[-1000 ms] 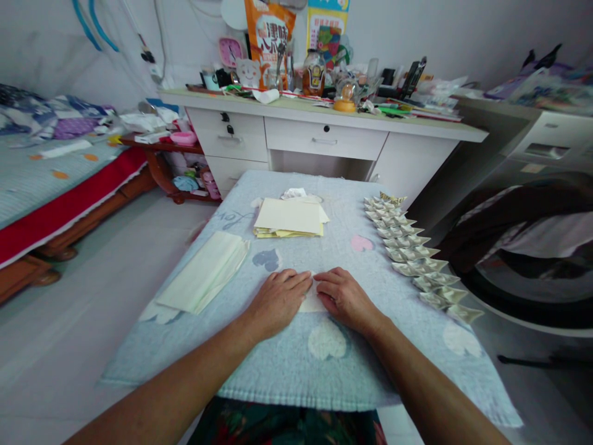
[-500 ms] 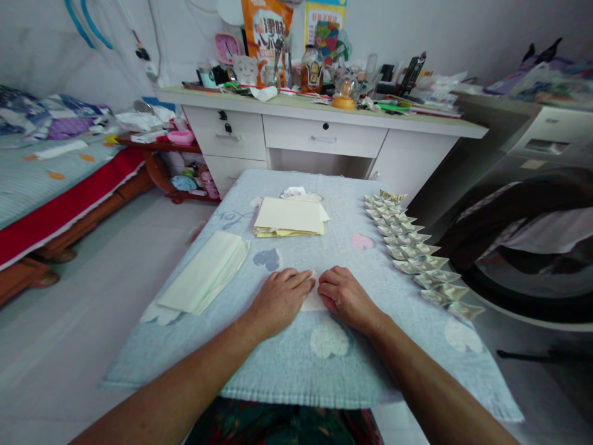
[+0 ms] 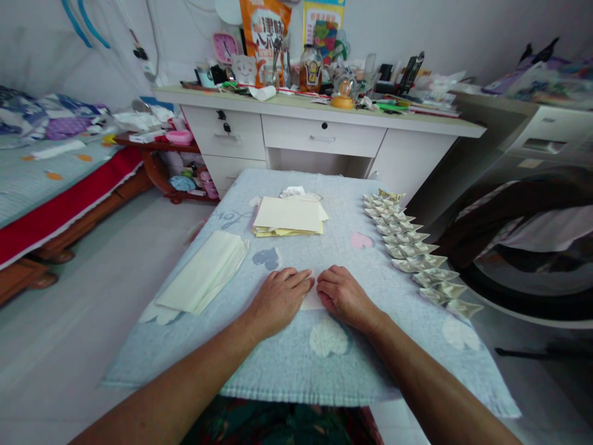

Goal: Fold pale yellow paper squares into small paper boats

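Observation:
A small piece of pale paper (image 3: 312, 301) lies on the cloth near the table's front middle, largely covered by my hands. My left hand (image 3: 281, 299) holds its left side down, fingers close together and thumb mostly hidden. On the opposite side my right hand (image 3: 345, 295) is closed, its curled fingertips gripping the paper's edge. The fingertips of both hands almost meet at the top of the piece. Beyond them sits a stack of cream paper sheets (image 3: 287, 214). Left of my left hand lies a pile of long pale green paper strips (image 3: 201, 272).
Rows of folded paper boats (image 3: 407, 241) line the table's right side. A light blue cloth (image 3: 278, 371) covers the table. Behind it stands a white desk (image 3: 324, 133) crowded with jars, bags and small items. A washing machine (image 3: 532, 142) is at right, a bed (image 3: 69, 167) at left.
The whole view has shifted very slightly. Both hands stay at the paper in nearly the same pose, with no clear change in the paper.

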